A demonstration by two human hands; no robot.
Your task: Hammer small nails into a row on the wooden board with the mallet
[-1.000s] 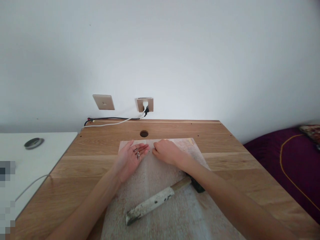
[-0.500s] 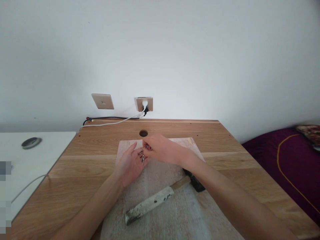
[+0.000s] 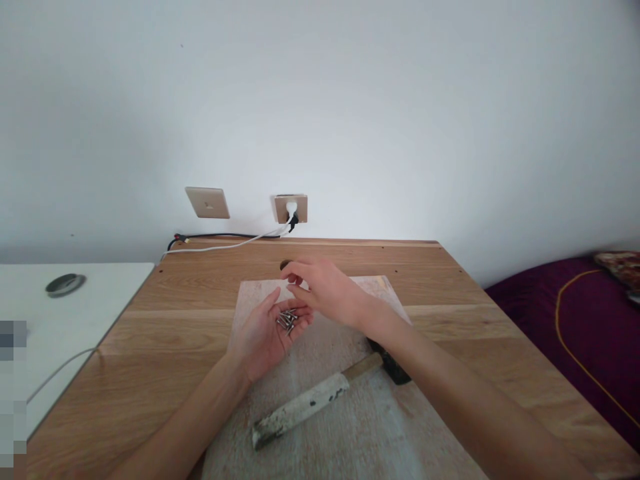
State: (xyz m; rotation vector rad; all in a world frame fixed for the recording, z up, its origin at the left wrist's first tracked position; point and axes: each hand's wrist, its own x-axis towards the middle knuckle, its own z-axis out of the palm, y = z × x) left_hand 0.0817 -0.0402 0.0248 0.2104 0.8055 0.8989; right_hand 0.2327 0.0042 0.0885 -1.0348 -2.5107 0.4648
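My left hand (image 3: 267, 337) is palm up and cupped around several small metal nails (image 3: 287, 319), which lie on its fingers in a loose pile. They could be screws; the shafts are too small to tell. Just above and beyond them hovers my right hand (image 3: 323, 287), palm down, its thumb apart from the curled fingers and no nail visible between them. Below both hands a hammer (image 3: 305, 405) rests slantwise on a worn wooden board (image 3: 350, 433). My right forearm partly hides its dark head (image 3: 395, 367).
The board lies on a wooden desk (image 3: 175, 327) with a round cable hole near the wall. Behind it, cords run from a wall socket (image 3: 291, 209). A white table (image 3: 30, 293) adjoins on the left, and purple fabric (image 3: 540, 313) is at the right.
My right hand has lifted up and away from my left palm, its fingers parting. The nails in my left hand now show clearly, and its fingers have shifted slightly right.
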